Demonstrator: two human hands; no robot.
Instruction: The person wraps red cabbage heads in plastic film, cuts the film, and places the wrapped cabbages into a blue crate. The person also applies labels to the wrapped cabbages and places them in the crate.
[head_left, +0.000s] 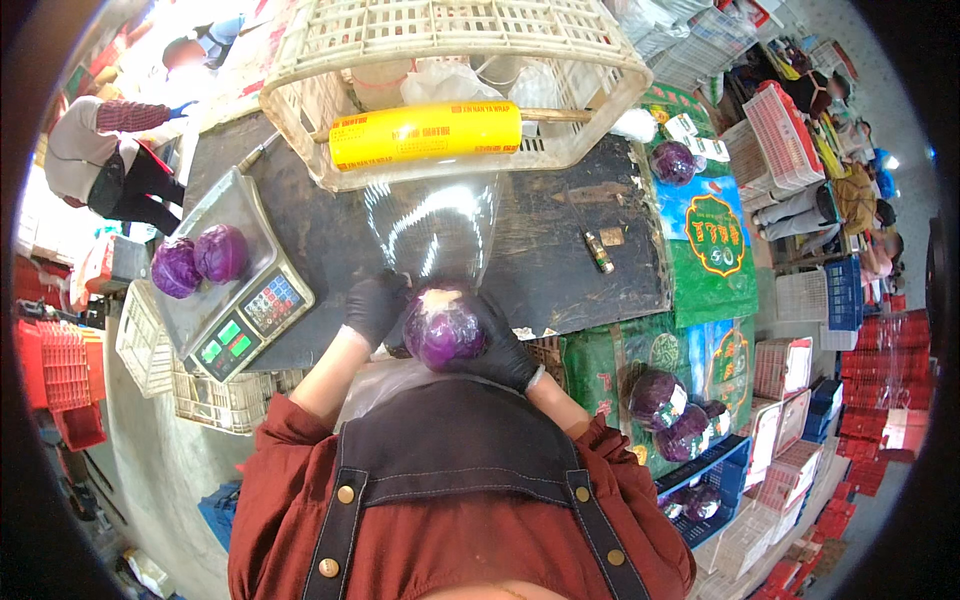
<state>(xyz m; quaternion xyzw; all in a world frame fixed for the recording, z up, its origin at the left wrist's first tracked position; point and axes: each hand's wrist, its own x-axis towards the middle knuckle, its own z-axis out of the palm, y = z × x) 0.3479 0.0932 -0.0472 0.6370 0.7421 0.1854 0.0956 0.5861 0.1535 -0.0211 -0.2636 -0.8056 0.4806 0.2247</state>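
A purple cabbage, with its pale stem end up, is partly covered in shiny clear film close to my apron. My right hand, in a black glove, grips it from the right side. My left hand, also black-gloved, is at the cabbage's upper left, by the film's edge; its fingertips are partly hidden, so its hold is unclear. Clear plastic film stretches from the cabbage up to a yellow-wrapped film roll. A wooden rod carries the roll across the mouth of a white plastic crate.
Left, two cabbages rest on a digital scale. A small lighter-like cylinder lies on the black tabletop. Wrapped cabbages sit at right on green printed sheets, above a blue crate. People work further off.
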